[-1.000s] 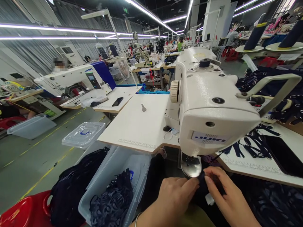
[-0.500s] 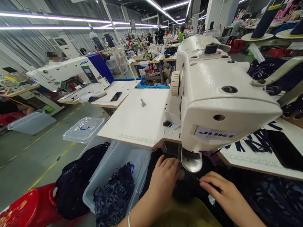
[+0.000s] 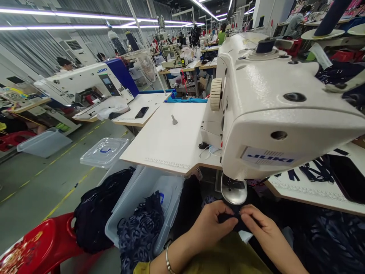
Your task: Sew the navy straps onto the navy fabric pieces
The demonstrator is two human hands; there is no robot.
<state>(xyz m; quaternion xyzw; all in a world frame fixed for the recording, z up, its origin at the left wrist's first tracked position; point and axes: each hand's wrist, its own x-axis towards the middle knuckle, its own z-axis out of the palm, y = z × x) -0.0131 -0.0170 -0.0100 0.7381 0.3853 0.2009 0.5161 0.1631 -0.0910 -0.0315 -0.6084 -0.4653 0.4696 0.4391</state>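
Observation:
My left hand (image 3: 212, 224) is closed, thumb and fingers pinching a small dark navy piece of fabric (image 3: 236, 209). From the other side my right hand (image 3: 258, 222) pinches the same piece, its fingertips close to those of the left. Both hands are just below and in front of the rounded metal plate (image 3: 234, 195) under the head of the white JUKI sewing machine (image 3: 265, 110). Fingers cover much of the fabric, so its full shape is hidden. A white scrap (image 3: 245, 236) shows below, between the hands.
A clear plastic bin (image 3: 134, 213) with navy straps stands at left, beside a dark bundle (image 3: 97, 209) and red stool (image 3: 51, 243). On the white table (image 3: 159, 140) lies a grey metal piece (image 3: 174, 120). Navy strips (image 3: 316, 171) and a black phone (image 3: 346, 177) lie at right.
My hands have come together below the metal plate, the left moving right and down. Both now pinch the navy fabric; earlier they were apart. The view has shifted slightly.

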